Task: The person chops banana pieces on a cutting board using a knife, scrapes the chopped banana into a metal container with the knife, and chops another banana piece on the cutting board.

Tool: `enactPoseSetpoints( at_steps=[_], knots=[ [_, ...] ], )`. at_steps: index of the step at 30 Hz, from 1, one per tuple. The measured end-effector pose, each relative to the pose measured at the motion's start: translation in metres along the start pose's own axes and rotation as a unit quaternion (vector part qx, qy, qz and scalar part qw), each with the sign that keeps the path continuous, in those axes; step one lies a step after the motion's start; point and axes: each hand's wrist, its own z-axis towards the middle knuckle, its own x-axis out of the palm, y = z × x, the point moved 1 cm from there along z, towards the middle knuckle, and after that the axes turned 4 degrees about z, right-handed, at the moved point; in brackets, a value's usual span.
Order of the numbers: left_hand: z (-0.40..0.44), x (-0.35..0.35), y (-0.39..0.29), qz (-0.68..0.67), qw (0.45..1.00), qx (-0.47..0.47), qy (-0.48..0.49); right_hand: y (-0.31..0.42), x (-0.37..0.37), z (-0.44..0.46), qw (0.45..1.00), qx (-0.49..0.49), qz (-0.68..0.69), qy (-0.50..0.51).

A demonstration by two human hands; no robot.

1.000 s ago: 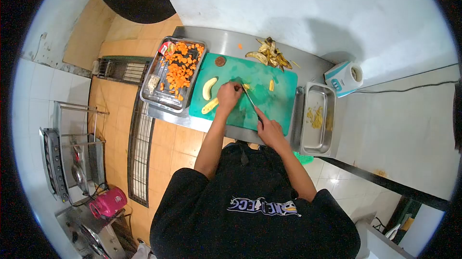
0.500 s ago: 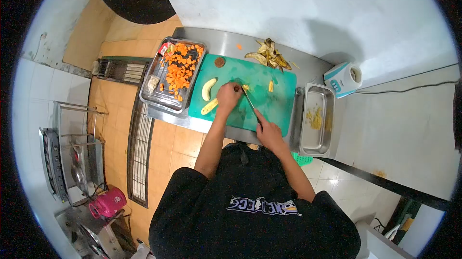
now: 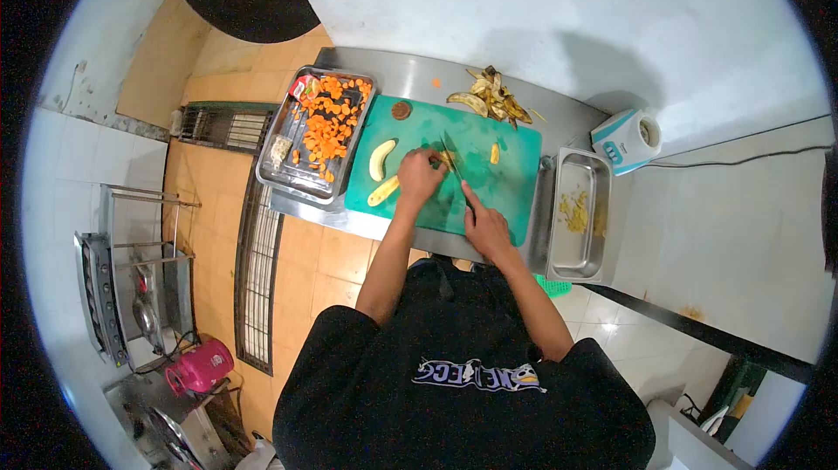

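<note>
My right hand is wrapped round the handle of a knife, its blade pointing away from me across the green cutting board. Curled fingers of my left hand press on a small yellow banana piece right beside the blade; the fingers partly hide it. Left of that hand lie a whole peeled banana and a second peeled banana, whose end reaches near my wrist. Another banana piece rests apart on the right half of the board.
A tray of carrot slices stands left of the board, with a round brown object at the board's far corner. Banana peels lie behind. To the right are a steel pan holding yellow bits and a white-blue appliance with a cord.
The knife has moved forward, away from me, and its blade is turned more straight ahead. My right hand has shifted slightly with it; my left hand stays at the banana piece.
</note>
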Motion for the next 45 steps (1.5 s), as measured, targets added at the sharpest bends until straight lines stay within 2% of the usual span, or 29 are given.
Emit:
enactPoseSetpoints(
  at_steps=[2, 9, 27, 33, 36, 45],
  knots=[
    [0.000, 0.001, -0.001, 0.008, 1.000, -0.007, 0.004, -0.003, 0.004, 0.001, 0.999, -0.017, -0.035, 0.007],
    [0.000, 0.007, 0.001, 0.019, 1.000, -0.021, -0.003, -0.006, 0.010, 0.004, 0.999, -0.027, -0.026, -0.009],
    [0.002, 0.005, 0.002, 0.028, 0.999, -0.032, 0.023, 0.003, 0.002, 0.013, 0.998, -0.002, -0.054, 0.018],
    [0.000, 0.010, 0.010, 0.031, 0.999, -0.012, 0.009, 0.001, 0.002, 0.010, 0.999, -0.002, -0.037, 0.014],
    [0.000, 0.010, 0.016, 0.015, 0.999, 0.046, 0.008, -0.002, 0.005, 0.012, 0.998, -0.012, -0.062, 0.005],
    [0.000, -0.004, -0.005, 0.067, 0.998, 0.002, 0.013, 0.002, 0.003, 0.012, 0.998, -0.009, -0.054, 0.003]
  ],
)
